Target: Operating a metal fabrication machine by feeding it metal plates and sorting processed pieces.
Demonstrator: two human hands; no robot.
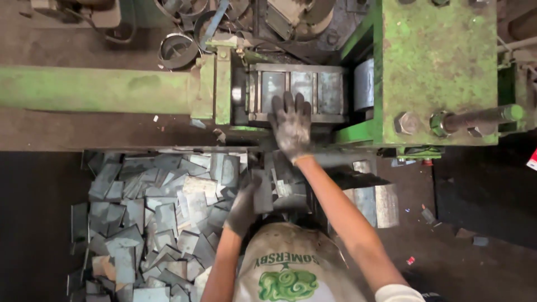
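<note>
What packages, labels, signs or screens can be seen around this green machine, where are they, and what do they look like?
Printed cloth: bottom centre, between the person's arms; off-white fabric with green lettering and a green swirling emblem.
Small tag or package: right edge, mostly cut off; red and white, its kind cannot be told.
No screens or signs in view.

dark grimy workshop floor (pixel 481 184), worn green machine frame (pixel 436 67), scrap metal rings (pixel 178 47) behind, dim light.
</note>
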